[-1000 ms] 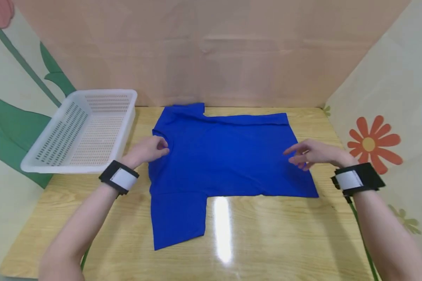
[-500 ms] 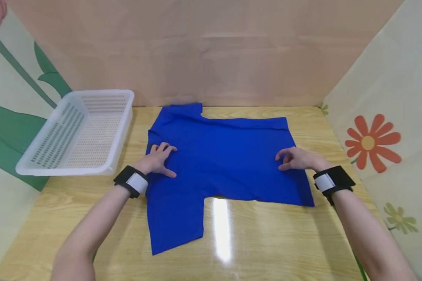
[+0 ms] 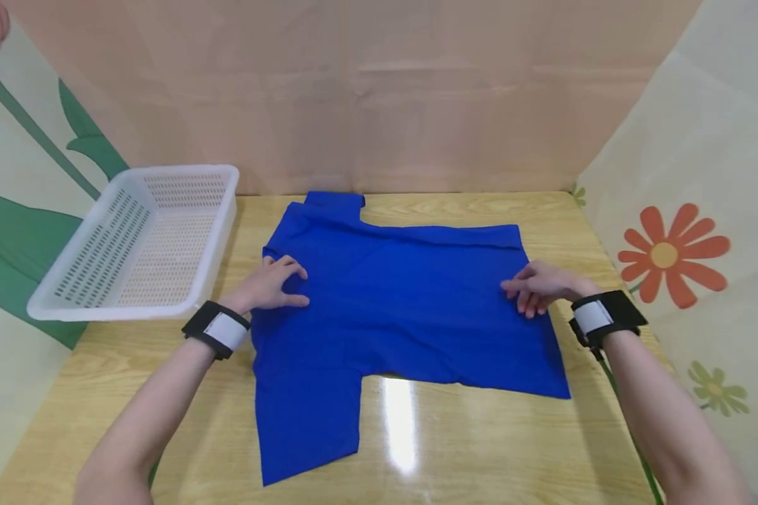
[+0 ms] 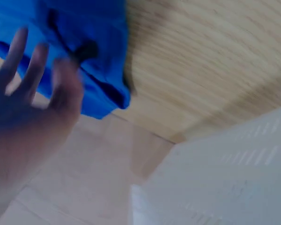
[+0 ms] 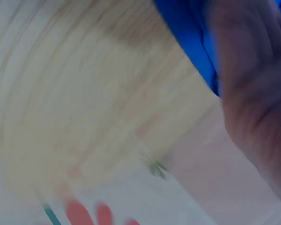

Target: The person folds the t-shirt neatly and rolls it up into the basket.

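Head view: fingers (image 3: 295, 267) of the left hand (image 3: 265, 286) spread and slightly bent, thumb well apart from forefinger, over the neck end of a blue shirt (image 3: 404, 301). Fingers of the right hand (image 3: 539, 282) loosely bent, a little apart, over the hem end. Contact with the cloth impossible to tell for either; both hands blurred in the wrist views. Around each wrist, a black strap (image 3: 622, 308). Shirt laid out on the wood-grain desk (image 3: 480, 442), neck toward the left, one sleeve (image 3: 309, 428) toward the near side, the other toward the far edge, a ridge of cloth along the far side. Near the left hand, a white slotted basket (image 3: 114, 313). Beyond, a pinkish wall (image 3: 455, 119); at the right, a red flower print (image 3: 652, 224).
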Tool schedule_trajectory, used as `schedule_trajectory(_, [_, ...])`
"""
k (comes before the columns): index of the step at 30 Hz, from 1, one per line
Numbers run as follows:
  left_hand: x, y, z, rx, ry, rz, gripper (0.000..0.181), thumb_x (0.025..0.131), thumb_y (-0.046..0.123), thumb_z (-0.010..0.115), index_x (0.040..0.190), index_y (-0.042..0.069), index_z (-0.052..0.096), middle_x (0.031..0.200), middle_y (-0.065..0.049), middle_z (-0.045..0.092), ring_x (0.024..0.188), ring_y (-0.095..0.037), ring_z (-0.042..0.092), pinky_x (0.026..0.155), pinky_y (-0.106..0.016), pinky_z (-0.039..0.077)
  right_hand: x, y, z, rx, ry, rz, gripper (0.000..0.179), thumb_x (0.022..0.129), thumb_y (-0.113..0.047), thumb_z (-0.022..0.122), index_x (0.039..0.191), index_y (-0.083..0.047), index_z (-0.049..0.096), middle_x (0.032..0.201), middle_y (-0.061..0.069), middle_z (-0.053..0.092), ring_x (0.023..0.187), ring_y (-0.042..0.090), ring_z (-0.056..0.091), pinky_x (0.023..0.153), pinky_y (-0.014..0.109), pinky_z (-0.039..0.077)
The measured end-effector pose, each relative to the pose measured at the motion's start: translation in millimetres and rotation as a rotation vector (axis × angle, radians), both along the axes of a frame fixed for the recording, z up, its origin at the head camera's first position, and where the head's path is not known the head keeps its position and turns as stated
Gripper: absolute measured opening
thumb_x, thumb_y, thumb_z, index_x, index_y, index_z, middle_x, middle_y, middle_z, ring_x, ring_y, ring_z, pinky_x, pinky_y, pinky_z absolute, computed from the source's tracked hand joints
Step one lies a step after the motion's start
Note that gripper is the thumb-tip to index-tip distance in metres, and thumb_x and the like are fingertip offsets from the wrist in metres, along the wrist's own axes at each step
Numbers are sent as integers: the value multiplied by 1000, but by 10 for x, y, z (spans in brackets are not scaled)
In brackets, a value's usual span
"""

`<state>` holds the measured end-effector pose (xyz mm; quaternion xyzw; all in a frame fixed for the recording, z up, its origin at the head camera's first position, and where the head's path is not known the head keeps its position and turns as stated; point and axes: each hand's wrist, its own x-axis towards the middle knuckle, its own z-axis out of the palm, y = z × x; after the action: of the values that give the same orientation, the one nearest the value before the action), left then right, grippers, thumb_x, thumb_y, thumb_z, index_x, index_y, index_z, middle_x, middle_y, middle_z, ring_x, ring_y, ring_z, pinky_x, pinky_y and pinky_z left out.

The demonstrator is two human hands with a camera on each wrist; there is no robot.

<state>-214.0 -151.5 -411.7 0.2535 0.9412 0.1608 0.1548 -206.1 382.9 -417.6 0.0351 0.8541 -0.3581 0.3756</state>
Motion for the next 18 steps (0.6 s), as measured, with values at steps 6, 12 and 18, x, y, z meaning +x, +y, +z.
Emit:
schedule_trajectory(6, [-79, 31, -12, -11, 69, 43, 44, 94, 30, 71, 130, 6, 63, 144, -20, 51, 127, -44, 45, 108, -57, 42, -293, 71, -103, -242, 37, -387, 69, 106, -51, 39, 137, 11, 44, 72, -5, 70, 64, 5, 65, 61, 20, 52])
schedule_trajectory(12, [-61, 27, -43, -66, 81, -3, 46, 90, 24, 75, 131, 8, 63, 149, -17, 49, 127, -45, 46, 104, -59, 43, -500, 2, -154, -620, -152, -748, 49, 107, -44, 38, 103, -2, 63, 73, 1, 71, 64, 6, 66, 59, 16, 52])
schedule_trajectory(18, [-35, 0, -61, -100, 50, -35, 47, 91, 20, 74, 134, 8, 61, 155, -14, 47, 130, -42, 44, 110, -58, 38, -596, -112, -166, -894, -200, -1045, 54, 110, -29, 30, 82, -1, 67, 72, 9, 72, 66, 14, 72, 65, 21, 58])
